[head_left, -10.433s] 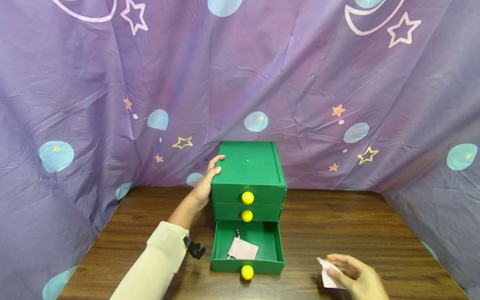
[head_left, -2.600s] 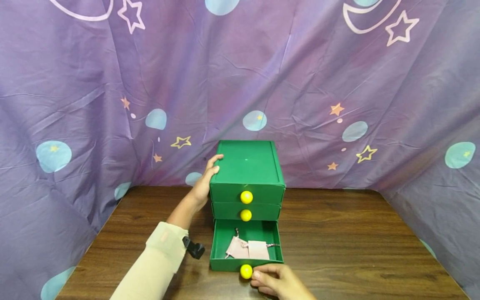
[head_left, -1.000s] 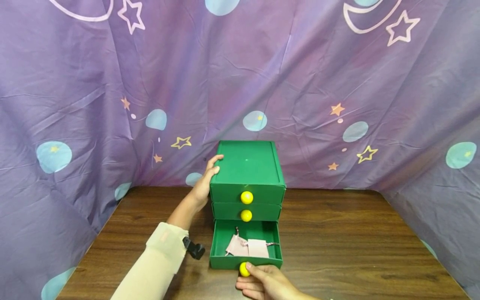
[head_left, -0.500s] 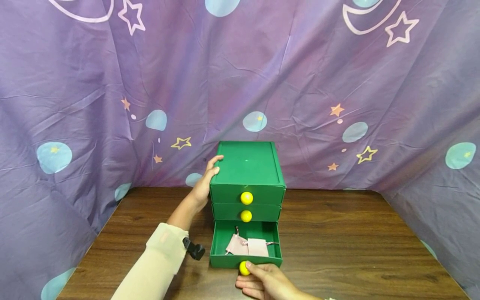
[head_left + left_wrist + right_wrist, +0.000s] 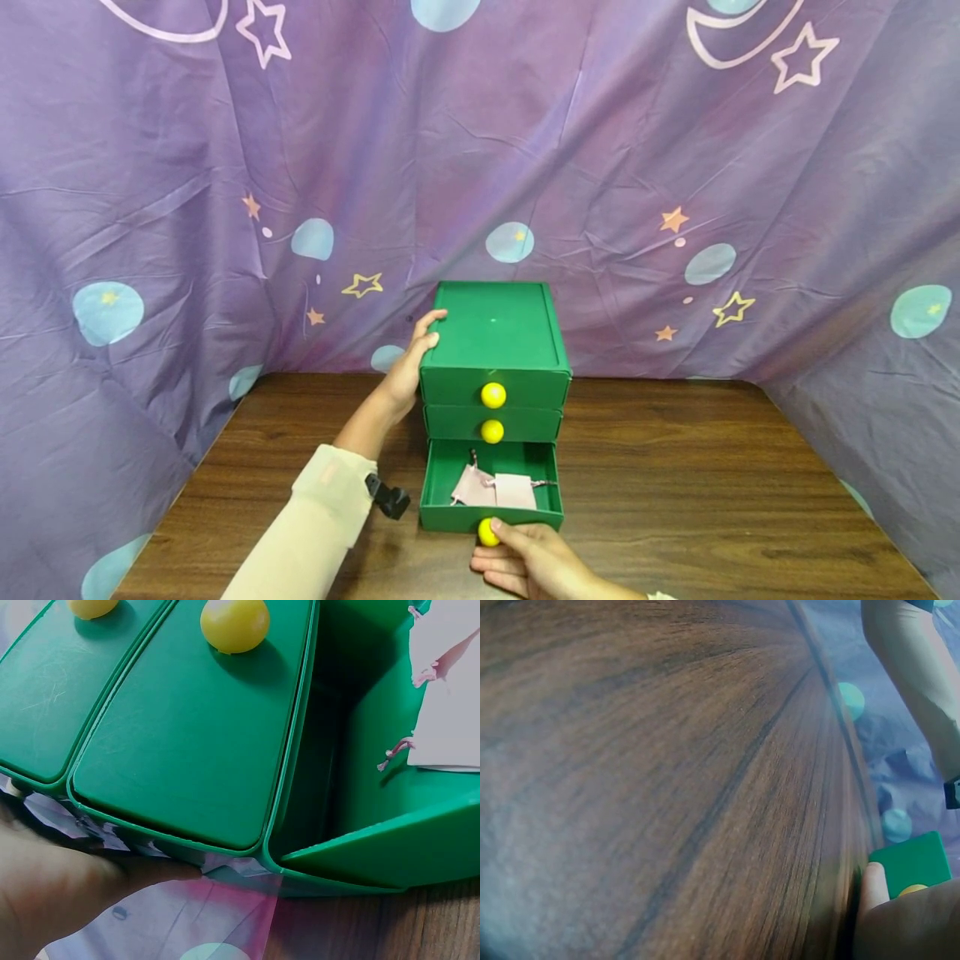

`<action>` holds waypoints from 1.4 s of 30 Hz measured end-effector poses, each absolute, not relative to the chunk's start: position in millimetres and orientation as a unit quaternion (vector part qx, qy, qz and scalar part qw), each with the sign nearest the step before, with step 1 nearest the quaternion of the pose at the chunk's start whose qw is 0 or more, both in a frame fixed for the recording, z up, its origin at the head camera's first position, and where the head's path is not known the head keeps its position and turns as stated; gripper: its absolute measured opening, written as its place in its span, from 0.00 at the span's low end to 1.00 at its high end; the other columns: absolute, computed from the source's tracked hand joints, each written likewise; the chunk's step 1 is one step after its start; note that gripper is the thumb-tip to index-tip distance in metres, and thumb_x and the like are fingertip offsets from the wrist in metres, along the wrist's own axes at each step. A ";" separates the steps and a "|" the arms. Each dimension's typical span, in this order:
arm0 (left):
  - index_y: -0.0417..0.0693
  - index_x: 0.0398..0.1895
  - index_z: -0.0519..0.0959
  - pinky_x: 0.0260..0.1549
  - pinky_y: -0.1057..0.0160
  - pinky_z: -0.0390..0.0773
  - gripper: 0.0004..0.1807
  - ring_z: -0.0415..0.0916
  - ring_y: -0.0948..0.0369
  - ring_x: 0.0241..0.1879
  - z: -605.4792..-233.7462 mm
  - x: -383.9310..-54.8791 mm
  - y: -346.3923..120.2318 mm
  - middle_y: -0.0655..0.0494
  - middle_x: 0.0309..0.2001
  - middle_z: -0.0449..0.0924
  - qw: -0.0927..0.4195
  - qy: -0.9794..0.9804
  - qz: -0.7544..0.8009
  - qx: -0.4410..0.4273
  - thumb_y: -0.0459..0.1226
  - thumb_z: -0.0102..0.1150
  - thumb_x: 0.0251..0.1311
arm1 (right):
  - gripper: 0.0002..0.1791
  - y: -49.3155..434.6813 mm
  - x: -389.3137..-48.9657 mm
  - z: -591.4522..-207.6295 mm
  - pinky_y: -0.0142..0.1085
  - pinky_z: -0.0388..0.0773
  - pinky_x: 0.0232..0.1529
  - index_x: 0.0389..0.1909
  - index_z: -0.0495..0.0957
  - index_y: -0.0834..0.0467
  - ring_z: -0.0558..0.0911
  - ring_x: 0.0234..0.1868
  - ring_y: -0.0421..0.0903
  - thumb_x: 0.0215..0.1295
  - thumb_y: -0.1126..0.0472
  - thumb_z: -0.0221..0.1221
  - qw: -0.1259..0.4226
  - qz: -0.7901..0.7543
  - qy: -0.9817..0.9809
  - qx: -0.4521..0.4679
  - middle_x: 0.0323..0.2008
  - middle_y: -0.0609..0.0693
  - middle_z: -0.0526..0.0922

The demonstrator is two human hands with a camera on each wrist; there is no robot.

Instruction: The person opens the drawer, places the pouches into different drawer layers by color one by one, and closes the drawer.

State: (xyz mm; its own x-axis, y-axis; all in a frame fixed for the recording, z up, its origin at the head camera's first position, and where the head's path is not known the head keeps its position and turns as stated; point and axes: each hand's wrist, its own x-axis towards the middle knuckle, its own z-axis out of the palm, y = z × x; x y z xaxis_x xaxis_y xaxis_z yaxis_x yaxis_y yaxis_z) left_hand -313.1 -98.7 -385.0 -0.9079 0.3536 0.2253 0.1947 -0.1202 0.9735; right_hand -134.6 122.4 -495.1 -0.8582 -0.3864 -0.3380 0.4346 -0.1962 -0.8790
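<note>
A green drawer cabinet (image 5: 493, 325) stands on the table, its bottom drawer (image 5: 442, 521) pulled out and the two above it closed. Two pale pink drawstring pouches lie inside: one pouch (image 5: 472, 487) on the left, a flatter pouch (image 5: 516, 492) on the right. My left hand (image 5: 408, 367) rests against the cabinet's left side, fingertips at the top edge; in the left wrist view its thumb (image 5: 161, 871) lies along that side. With its thumb, my right hand (image 5: 532, 558) touches the bottom drawer's yellow knob (image 5: 487, 533); the other fingers extend below it.
The brown wooden table (image 5: 690, 483) reaches out on both sides of the cabinet. Behind it hangs a purple curtain (image 5: 600, 167) with stars and moons. A black strap mount (image 5: 387, 497) sits on the left sleeve.
The right pouch, earlier in my right hand, now lies in the drawer. My right hand has moved to the knob, and the drawer has slid slightly inward. The left hand stays put.
</note>
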 end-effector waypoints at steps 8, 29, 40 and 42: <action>0.56 0.81 0.50 0.68 0.49 0.56 0.31 0.58 0.47 0.67 -385.1 -313.2 -98.6 0.40 0.77 0.51 0.052 0.663 0.719 0.204 0.43 0.30 0.76 | 0.18 122.5 -135.5 -494.7 0.39 0.84 0.48 0.49 0.77 0.65 0.89 0.41 0.45 0.78 0.52 0.56 0.266 -0.778 0.569 0.020 0.37 0.54 0.88; 0.56 0.81 0.49 0.70 0.47 0.53 0.31 0.56 0.46 0.69 -386.4 -313.5 -98.8 0.39 0.77 0.50 0.054 0.663 0.717 0.210 0.43 0.30 0.77 | 0.16 123.6 -142.9 -491.6 0.38 0.85 0.47 0.47 0.78 0.65 0.89 0.41 0.46 0.78 0.53 0.56 0.249 -0.786 0.565 0.032 0.39 0.57 0.89; 0.54 0.81 0.50 0.70 0.47 0.52 0.31 0.56 0.46 0.69 -385.4 -313.0 -98.8 0.39 0.78 0.50 0.046 0.661 0.718 0.211 0.42 0.30 0.76 | 0.17 120.6 -149.8 -491.3 0.38 0.84 0.47 0.47 0.78 0.65 0.89 0.42 0.47 0.77 0.52 0.57 0.247 -0.789 0.562 0.033 0.39 0.60 0.89; 0.54 0.81 0.49 0.71 0.47 0.52 0.31 0.56 0.46 0.69 -385.5 -313.1 -98.9 0.39 0.78 0.49 0.048 0.662 0.718 0.211 0.42 0.30 0.76 | 0.18 119.8 -150.3 -491.3 0.39 0.85 0.47 0.48 0.78 0.65 0.89 0.42 0.47 0.77 0.52 0.57 0.245 -0.789 0.562 0.033 0.40 0.60 0.89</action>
State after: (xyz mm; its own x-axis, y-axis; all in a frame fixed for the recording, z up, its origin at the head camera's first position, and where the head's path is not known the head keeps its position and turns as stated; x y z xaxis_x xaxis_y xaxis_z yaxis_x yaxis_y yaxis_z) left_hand -313.1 -98.9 -385.5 -0.9063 0.3481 0.2399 0.2107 -0.1200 0.9702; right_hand -150.3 119.8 -491.3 -0.8773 -0.3502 -0.3281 0.4247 -0.2485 -0.8705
